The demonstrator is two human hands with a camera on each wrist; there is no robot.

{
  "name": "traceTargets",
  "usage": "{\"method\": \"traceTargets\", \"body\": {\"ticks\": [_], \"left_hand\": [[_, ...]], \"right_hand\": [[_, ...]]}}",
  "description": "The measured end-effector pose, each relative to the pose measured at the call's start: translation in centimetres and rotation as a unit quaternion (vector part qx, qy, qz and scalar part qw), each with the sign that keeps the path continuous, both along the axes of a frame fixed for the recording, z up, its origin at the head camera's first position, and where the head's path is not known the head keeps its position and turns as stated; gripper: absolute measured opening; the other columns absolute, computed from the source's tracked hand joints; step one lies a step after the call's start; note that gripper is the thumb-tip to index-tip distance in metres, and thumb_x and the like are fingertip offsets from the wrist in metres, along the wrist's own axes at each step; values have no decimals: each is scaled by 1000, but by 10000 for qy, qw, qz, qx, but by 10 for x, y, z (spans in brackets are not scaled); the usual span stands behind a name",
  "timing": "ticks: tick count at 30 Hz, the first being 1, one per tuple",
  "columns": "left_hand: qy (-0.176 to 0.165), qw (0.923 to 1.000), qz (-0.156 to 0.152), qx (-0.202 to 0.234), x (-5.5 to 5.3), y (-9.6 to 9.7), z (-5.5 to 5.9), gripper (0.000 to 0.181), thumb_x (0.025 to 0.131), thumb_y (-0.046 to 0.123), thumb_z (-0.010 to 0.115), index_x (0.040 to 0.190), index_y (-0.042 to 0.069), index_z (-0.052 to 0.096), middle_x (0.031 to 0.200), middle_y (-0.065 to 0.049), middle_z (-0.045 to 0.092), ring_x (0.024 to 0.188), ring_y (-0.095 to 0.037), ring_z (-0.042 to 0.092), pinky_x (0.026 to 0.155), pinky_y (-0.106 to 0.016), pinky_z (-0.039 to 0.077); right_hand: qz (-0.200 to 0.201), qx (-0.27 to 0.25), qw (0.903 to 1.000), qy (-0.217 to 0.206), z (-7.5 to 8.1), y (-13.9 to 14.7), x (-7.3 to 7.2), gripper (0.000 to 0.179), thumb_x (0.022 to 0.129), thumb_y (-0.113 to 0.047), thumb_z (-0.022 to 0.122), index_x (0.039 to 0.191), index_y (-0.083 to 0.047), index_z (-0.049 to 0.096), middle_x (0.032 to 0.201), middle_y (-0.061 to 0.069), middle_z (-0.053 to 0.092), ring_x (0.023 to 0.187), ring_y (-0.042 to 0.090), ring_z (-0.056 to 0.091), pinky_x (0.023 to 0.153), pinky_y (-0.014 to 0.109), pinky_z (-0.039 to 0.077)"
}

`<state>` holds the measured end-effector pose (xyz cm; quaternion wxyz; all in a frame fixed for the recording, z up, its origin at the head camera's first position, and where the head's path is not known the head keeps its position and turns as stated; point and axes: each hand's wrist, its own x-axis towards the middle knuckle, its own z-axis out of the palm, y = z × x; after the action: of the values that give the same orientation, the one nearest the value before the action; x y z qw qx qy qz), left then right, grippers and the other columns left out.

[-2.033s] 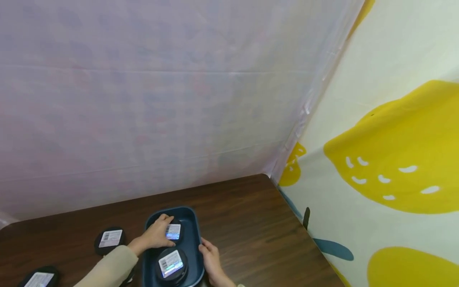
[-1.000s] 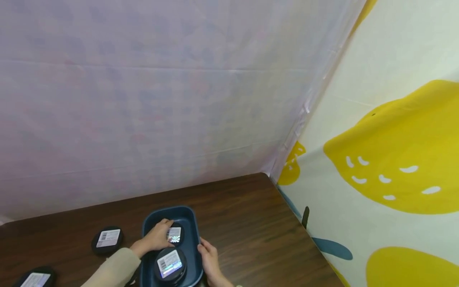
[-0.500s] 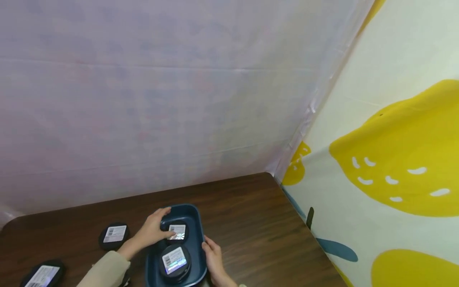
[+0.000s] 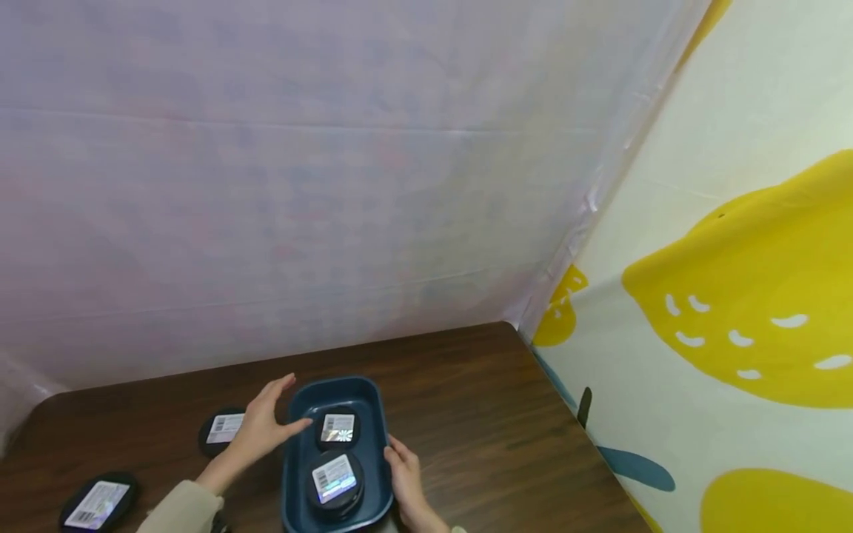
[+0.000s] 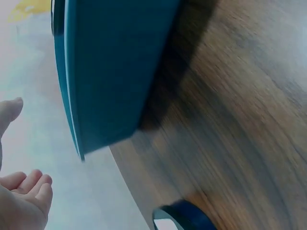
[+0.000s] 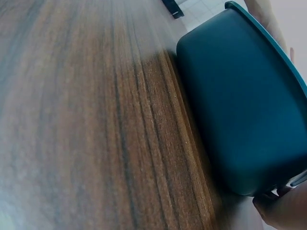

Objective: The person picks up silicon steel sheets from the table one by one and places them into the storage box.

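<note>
In the head view my left hand [image 4: 261, 423] hovers beside the left rim of a deep blue tray [image 4: 369, 407], thumb and fingers spread with nothing between them. My right hand [image 4: 408, 481] grips the tray's right side, thumb at the rim. Two black round lidded containers with white barcode labels sit in the tray: a far one [image 4: 338, 427] and a near one [image 4: 335, 481], which looks taller. The left wrist view has the tray's outer wall [image 5: 115, 72] and my left fingers [image 5: 36, 189]. In the right wrist view, my right hand [image 6: 288, 211] is at the tray's lower end.
Left of the tray, a black labelled round container [image 4: 223, 429] lies partly behind my left hand. Another [image 4: 98, 503] is nearer the table's left front. The brown wooden table [image 4: 460, 414] meets a pale curtain [image 4: 300, 185] behind and a lemon-print cloth [image 4: 666, 444] at right.
My left hand has let go of the far container in the tray and moved left past the rim, fingers spread. My right hand keeps its grip on the tray.
</note>
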<state>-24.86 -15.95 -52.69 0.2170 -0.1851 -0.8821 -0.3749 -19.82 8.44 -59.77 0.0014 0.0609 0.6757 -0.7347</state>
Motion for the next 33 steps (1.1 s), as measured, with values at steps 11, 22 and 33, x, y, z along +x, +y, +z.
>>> {"method": "traceTargets", "body": {"ticks": [11,22,33], "left_hand": [[37,9939,1063,281,7,-45,-4,80,63,8,84,127,-17,42,119,-33,49,106,-48,47,81,-60,40],[-1064,9679,2192,619,15,-76,-30,92,66,15,81,133,-20,29,128,-39,34,114,-53,35,90,-66,31],[-2104,9567,1974,-394,24,-88,-60,105,65,28,83,128,-29,22,123,-48,29,112,-59,29,92,-66,30]], "right_hand": [[27,-1,10000,-52,0,1,1,38,93,-8,47,124,16,51,121,27,58,110,33,55,90,36,45],[47,-33,10000,69,13,4,5,36,94,-4,46,123,17,51,122,29,56,112,37,53,90,35,45],[133,76,9998,108,-3,3,4,41,94,-13,47,125,13,51,124,25,57,113,33,54,91,33,45]]}}
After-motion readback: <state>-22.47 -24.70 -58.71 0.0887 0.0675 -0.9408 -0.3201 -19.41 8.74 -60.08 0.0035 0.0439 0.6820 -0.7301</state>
